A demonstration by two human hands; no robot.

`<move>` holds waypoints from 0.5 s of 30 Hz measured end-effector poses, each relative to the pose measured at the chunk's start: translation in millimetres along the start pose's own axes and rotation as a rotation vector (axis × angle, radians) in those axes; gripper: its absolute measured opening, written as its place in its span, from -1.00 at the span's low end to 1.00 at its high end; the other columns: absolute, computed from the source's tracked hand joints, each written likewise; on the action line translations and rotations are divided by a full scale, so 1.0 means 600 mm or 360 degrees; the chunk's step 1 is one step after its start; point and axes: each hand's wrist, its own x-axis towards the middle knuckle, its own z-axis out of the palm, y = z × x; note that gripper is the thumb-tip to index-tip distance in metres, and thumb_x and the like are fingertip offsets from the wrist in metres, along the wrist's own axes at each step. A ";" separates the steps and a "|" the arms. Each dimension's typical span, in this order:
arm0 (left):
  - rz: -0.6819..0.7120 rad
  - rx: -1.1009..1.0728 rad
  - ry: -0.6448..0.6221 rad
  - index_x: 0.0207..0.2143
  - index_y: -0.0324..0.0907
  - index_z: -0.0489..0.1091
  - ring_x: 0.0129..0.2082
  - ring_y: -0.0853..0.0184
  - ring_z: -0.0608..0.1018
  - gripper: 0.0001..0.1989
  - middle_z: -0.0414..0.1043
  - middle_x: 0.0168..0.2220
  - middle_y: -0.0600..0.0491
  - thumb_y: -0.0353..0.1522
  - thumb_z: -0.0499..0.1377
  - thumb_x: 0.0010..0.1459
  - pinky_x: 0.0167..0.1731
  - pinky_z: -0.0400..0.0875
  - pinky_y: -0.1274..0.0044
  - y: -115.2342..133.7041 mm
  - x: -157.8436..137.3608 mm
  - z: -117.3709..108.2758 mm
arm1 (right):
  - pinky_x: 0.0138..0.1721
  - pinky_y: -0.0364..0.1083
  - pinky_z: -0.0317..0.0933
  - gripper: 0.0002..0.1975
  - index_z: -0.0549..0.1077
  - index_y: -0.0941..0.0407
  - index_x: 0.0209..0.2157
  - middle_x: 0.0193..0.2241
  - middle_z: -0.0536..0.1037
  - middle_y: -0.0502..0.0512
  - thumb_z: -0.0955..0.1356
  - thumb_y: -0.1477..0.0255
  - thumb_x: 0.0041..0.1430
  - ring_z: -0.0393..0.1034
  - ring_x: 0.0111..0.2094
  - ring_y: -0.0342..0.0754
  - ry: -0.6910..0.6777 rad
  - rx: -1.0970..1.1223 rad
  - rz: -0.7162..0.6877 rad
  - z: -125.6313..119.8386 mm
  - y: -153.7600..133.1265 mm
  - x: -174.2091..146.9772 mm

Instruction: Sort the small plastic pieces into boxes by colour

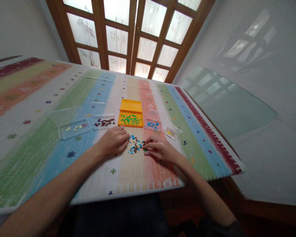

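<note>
A small pile of mixed toy bricks (135, 146), blue, brown and cream, lies on the striped tablecloth between my hands. My left hand (115, 140) rests at the pile's left side with its fingers curled in; whatever they hold, if anything, is hidden. At the right edge of the pile is my right hand (160, 148), its thumb and fingers bent around a small green brick (145, 150). Just beyond the pile stands an orange box (119, 119) with its lid folded back and many green bricks (130, 119) inside.
Clear plastic boxes with lids open flank the orange one. To the left, one box (66, 136) has cream bricks and another (103, 127) brown ones. On the right are a box (151, 129) of blue bricks and a smaller box (174, 136) with yellow pieces. The tablecloth's front edge (128, 196) is near me.
</note>
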 end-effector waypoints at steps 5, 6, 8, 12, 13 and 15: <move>-0.0004 -0.0016 -0.0027 -0.49 -0.16 0.39 -0.40 0.24 0.38 -0.73 0.40 -0.51 0.01 -0.48 0.06 0.29 -0.30 0.30 0.39 0.001 0.001 -0.001 | -0.14 -0.02 0.40 -0.87 0.63 0.08 -0.11 -0.20 0.57 0.16 0.44 0.41 0.34 0.48 -0.17 -0.01 0.0029 -0.0083 -0.0021 0.004 0.000 0.000; -0.0007 -0.0018 -0.0037 -0.49 -0.16 0.39 -0.40 0.23 0.38 -0.73 0.41 -0.50 0.01 -0.47 0.06 0.29 -0.29 0.30 0.38 0.002 0.001 -0.002 | -0.15 -0.03 0.39 -0.87 0.63 0.09 -0.12 -0.20 0.56 0.17 0.43 0.41 0.35 0.48 -0.17 -0.01 0.0028 -0.0092 -0.0021 0.005 0.000 -0.001; -0.0011 -0.0025 -0.0055 -0.48 -0.17 0.40 -0.39 0.23 0.38 -0.73 0.41 -0.49 0.00 -0.47 0.07 0.30 -0.28 0.30 0.38 0.002 0.000 -0.002 | -0.15 -0.03 0.39 -0.88 0.62 0.11 -0.14 -0.18 0.56 0.18 0.43 0.42 0.35 0.48 -0.17 -0.01 0.0005 -0.0109 -0.0008 0.005 -0.002 -0.001; -0.0008 -0.0043 -0.0053 -0.46 -0.17 0.42 -0.38 0.23 0.39 -0.72 0.43 -0.48 0.00 -0.47 0.06 0.32 -0.28 0.31 0.38 0.002 0.000 -0.002 | -0.12 -0.03 0.37 -0.91 0.59 0.11 -0.17 -0.18 0.55 0.16 0.41 0.45 0.36 0.47 -0.16 -0.02 -0.0047 -0.0163 0.0046 0.005 -0.008 -0.002; -0.0009 -0.0044 -0.0047 -0.46 -0.18 0.42 -0.38 0.23 0.39 -0.71 0.43 -0.48 0.00 -0.47 0.05 0.33 -0.28 0.31 0.38 0.002 -0.001 -0.002 | -0.12 -0.03 0.37 -0.91 0.58 0.10 -0.16 -0.19 0.55 0.16 0.40 0.45 0.36 0.47 -0.17 -0.01 -0.0053 -0.0178 0.0056 0.005 -0.010 -0.002; -0.0010 -0.0037 -0.0044 -0.45 -0.18 0.43 -0.38 0.22 0.40 -0.71 0.44 -0.47 -0.01 -0.47 0.04 0.33 -0.28 0.33 0.37 0.002 -0.001 -0.002 | -0.13 -0.04 0.36 -0.89 0.57 0.11 -0.12 -0.19 0.54 0.17 0.39 0.46 0.37 0.46 -0.17 -0.01 -0.0061 -0.0204 0.0077 0.007 -0.015 -0.002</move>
